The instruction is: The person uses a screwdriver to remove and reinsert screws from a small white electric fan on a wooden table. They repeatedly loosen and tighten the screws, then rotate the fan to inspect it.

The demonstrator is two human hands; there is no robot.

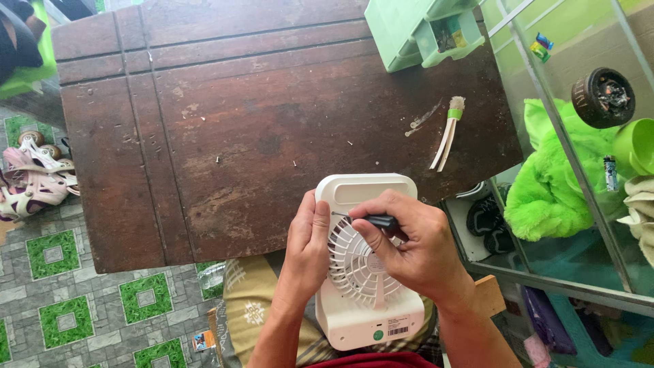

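A small white portable fan [364, 279] lies face up across my lap and the front edge of a dark wooden table [225, 136]. My left hand [306, 242] grips the fan's left side, fingers curled against the casing. My right hand [409, 238] holds a small black-handled screwdriver [378, 220]; its metal tip points left and touches the upper left of the round grille. The right hand covers much of the grille's right half.
A white brush with a green band [449, 129] lies on the table's right side. A pale green drawer box [422, 31] stands at the back right. A glass cabinet [579, 157] with green cloth is to the right. Roller skates [30, 177] lie on the tiled floor at left.
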